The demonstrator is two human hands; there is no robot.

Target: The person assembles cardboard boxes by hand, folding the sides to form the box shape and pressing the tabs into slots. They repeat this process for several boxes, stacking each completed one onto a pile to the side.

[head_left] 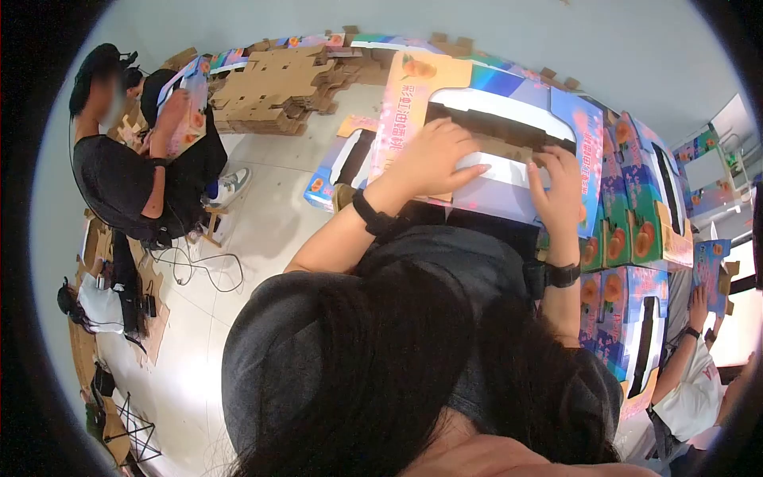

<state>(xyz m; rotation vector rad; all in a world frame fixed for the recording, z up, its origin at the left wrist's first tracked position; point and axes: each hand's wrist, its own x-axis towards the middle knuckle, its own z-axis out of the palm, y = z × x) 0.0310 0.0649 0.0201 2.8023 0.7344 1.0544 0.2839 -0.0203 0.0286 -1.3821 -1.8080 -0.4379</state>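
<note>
A colourful printed carton (509, 95) with peach pictures and pink lettering stands in front of me, its top open and brown inside. My left hand (433, 159), a black band on its wrist, lies on the white top flap and presses it down. My right hand (556, 191), with a black watch on the wrist, grips the same flap's right edge, fingers curled over it. My dark sleeves and hair fill the lower part of the view.
Folded cartons of the same print are stacked at the right (636, 215). Flat brown cardboard (270, 87) is piled at the back. Another carton (342, 167) lies on the floor. A person (119, 175) at the left holds a carton; another person (691, 381) works at the lower right. Cables (191, 266) trail on the floor.
</note>
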